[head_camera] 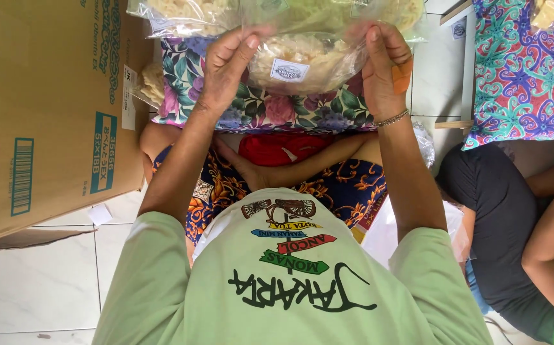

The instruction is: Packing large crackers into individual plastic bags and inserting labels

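Observation:
Both my hands hold up a clear plastic bag of pale crackers [302, 61] with a small white label on its front. My left hand [229, 64] pinches the bag's left side between thumb and fingers. On the bag's right side is my right hand [384, 70], which has an orange plaster on its edge and a beaded bracelet at the wrist. More clear bags of crackers [187, 13] lie just beyond, at the top edge. Under the held bag lies a floral cushion [270, 112].
A large cardboard box [53, 115] stands on the white tiled floor [40, 281] at the left. A red cloth [277, 148] lies in my lap. A person in a dark shirt [507, 230] sits at the right, below a bright patterned cloth [526, 70].

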